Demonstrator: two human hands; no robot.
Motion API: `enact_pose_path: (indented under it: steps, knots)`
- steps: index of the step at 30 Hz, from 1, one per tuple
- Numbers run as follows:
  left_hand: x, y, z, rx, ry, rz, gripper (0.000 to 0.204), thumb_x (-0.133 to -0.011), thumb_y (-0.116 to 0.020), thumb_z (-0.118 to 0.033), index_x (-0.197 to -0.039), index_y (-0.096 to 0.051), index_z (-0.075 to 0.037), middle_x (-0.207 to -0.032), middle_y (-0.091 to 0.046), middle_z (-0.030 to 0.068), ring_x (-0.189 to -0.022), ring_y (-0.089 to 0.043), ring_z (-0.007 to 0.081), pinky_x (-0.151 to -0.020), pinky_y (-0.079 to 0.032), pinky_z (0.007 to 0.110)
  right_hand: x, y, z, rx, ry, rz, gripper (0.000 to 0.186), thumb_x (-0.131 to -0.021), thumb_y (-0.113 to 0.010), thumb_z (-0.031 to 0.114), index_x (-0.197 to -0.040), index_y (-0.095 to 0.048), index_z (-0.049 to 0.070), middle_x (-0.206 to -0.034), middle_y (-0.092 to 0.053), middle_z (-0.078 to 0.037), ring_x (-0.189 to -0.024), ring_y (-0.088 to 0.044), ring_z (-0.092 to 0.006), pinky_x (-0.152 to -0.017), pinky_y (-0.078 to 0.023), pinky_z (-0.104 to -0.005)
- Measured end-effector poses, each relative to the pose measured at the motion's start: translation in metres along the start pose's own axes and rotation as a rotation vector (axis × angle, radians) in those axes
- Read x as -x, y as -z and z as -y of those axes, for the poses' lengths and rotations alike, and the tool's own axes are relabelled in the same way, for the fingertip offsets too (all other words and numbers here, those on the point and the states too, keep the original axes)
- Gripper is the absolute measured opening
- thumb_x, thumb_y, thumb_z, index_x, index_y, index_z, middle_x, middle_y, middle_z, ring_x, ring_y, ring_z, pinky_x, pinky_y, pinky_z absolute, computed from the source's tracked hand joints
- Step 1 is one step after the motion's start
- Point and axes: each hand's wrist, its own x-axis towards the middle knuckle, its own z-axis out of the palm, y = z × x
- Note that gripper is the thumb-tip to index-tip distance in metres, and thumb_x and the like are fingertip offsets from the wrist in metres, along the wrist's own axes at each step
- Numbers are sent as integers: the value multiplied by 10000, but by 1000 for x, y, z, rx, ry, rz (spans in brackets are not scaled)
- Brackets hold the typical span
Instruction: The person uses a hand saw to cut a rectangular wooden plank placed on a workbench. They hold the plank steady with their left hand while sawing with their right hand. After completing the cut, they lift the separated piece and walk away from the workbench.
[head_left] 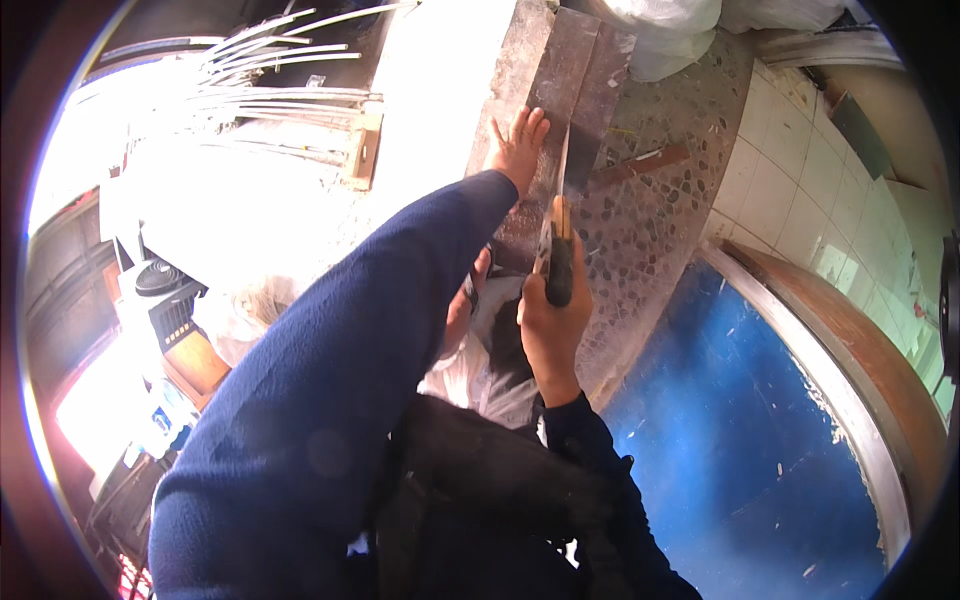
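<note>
My left hand point(516, 150) lies flat on a worn brown wooden board point(575, 62), fingers spread, pressing its upper face. In my right hand point(556, 335) is a handsaw point(558, 262) with a black and yellow handle, my fingers wrapped round the grip. Its thin blade points away from me along the board, just right of my left hand; whether the teeth are inside a cut cannot be made out. A foot point(462, 315) shows beside the near end of the board, partly hidden by my left sleeve.
A reddish-brown wood strip point(640, 167) lies on the pebbled floor point(640, 235) to the right. Beyond it are a blue surface point(740, 430) with a raised curved edge and white wall tiles point(790, 185). White bags point(665, 40) stand at the far end. Thin white rods point(290, 95) stick out at the upper left.
</note>
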Motion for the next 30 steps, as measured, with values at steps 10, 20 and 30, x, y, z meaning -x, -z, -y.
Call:
enact_pose_path:
  steps: [10, 20, 30]
  knots:
    - [7, -2, 45, 268, -69, -116, 1649, -361, -1034, -455, -1640, -100, 4, -1723, -102, 175, -1600, -94, 364, -1277, -175, 570, -31, -22, 29, 67, 102, -90, 563, -913, -593, -9, -1460, -494, -94, -1169, -696, -161, -1013, -679, -162, -887, -530, -292]
    - [43, -35, 20, 125, 15, -42, 1649, -360, -1032, -405, -1631, -77, 36, -1715, -89, 225, -1603, -85, 377, -1287, -176, 538, -26, -20, 45, 106, -2, 40, 501, -957, -599, 31, -1429, -508, -109, -1246, -685, -227, -1071, -694, -224, -916, -544, -337]
    - [39, -27, 12, 63, 37, -39, 1512, -515, -992, -406, -1651, -82, 5, -1731, -88, 197, -1596, -101, 385, -1233, -210, 641, -54, -9, 2, 49, -158, 6, 523, -905, -631, 59, -1410, -559, -55, -1254, -694, -259, -1143, -700, -336, -990, -526, -409]
